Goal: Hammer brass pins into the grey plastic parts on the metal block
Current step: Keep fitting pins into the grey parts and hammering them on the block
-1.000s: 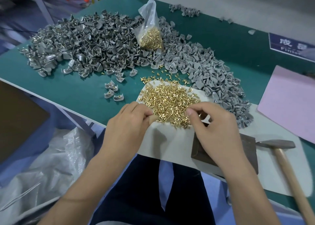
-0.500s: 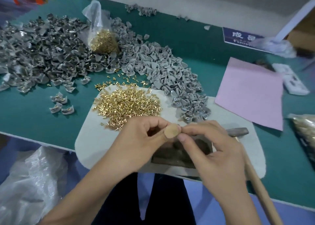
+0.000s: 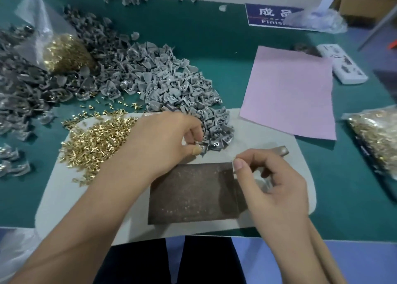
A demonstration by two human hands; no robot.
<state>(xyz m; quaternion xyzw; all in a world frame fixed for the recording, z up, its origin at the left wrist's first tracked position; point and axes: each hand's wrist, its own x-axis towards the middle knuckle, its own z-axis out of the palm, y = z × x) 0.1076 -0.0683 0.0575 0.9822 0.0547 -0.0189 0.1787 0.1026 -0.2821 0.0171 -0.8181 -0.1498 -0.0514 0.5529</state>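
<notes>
A dark metal block (image 3: pixel 193 193) lies on a grey mat (image 3: pixel 279 154) at the table's front edge, its top bare. My left hand (image 3: pixel 163 141) reaches into the near edge of the grey plastic parts pile (image 3: pixel 171 85) and pinches one grey part between thumb and fingers. My right hand (image 3: pixel 268 176) hovers over the block's right end and pinches a small brass pin between thumb and forefinger. Loose brass pins (image 3: pixel 96 141) are heaped on the mat's left side. The hammer head (image 3: pixel 281 150) pokes out beyond my right hand; its wooden handle (image 3: pixel 322 255) runs under my right forearm.
A clear bag of brass pins (image 3: pixel 64 53) sits among darker grey parts (image 3: pixel 21 85) at the left. A pink sheet (image 3: pixel 290 90) lies to the right, with another bag of pins (image 3: pixel 373 137) at the right edge and a white power strip (image 3: pixel 341 64) behind.
My hands, together near the pin heap and block before, have parted: the left went up to the grey parts pile, the right stays over the block with a pin. The view shifted right.
</notes>
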